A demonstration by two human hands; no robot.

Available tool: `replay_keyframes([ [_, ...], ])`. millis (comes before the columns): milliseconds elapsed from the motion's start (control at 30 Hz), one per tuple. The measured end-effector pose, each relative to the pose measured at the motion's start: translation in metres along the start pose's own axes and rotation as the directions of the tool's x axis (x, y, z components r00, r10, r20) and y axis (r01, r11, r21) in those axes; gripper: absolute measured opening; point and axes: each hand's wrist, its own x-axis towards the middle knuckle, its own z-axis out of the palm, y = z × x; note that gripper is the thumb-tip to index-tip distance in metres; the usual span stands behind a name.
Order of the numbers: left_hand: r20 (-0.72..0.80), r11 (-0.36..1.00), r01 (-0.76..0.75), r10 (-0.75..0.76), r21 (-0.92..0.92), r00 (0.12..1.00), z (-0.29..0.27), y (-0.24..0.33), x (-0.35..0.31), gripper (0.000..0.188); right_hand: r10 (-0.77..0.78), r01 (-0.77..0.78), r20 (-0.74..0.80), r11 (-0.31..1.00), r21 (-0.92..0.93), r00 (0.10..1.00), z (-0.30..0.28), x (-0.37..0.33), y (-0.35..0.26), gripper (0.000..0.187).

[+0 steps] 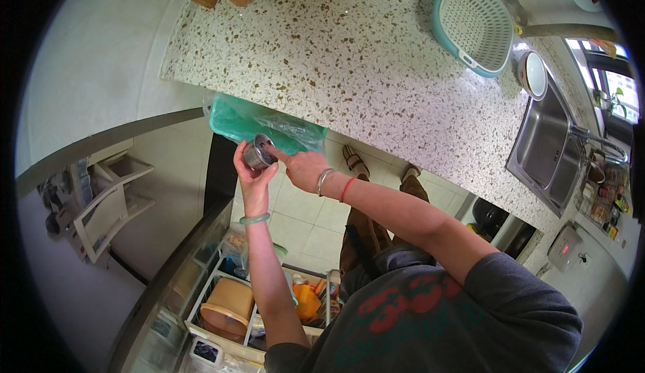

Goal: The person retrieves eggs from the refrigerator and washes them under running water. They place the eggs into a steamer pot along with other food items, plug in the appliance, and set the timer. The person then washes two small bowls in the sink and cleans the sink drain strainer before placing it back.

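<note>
My left hand (pixel 253 183) is wrapped round a small metal cup (pixel 254 157), whose mouth tilts toward my right hand. Dark residue shows inside the cup. My right hand (pixel 304 168) comes in from the right, its index finger stretched to the cup's mouth and the other fingers curled; I see nothing held in it. The fingertip's exact contact is too small to make out. Just behind the cup, at the counter's front edge, is a green bin (pixel 228 123) lined with a clear plastic bag (pixel 285 129).
A speckled stone counter (pixel 322 51) spans the far side. On it stand a blue-and-white basket (pixel 474 24) and a white bowl (pixel 534 75) beside the steel sink (pixel 547 141). Below me is an open drawer rack with a tan container (pixel 228 308). A white chair (pixel 111 208) stands left.
</note>
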Motion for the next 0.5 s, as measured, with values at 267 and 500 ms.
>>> replay_keyframes([
  [267, 0.022, 1.0, 0.025, -0.025, -0.017, 0.999, -0.003, 0.001, 0.005, 0.084, -0.081, 0.08, 0.011, 0.991, 0.109, 0.997, 0.01, 0.004, 0.005, 0.069],
  [500, 0.024, 1.0, 0.015, -0.016, 0.021, 1.0, -0.008, -0.005, 0.005, 0.082, -0.035, 0.035, 0.012, 0.999, 0.011, 0.999, 0.01, 0.007, 0.013, 0.073],
])
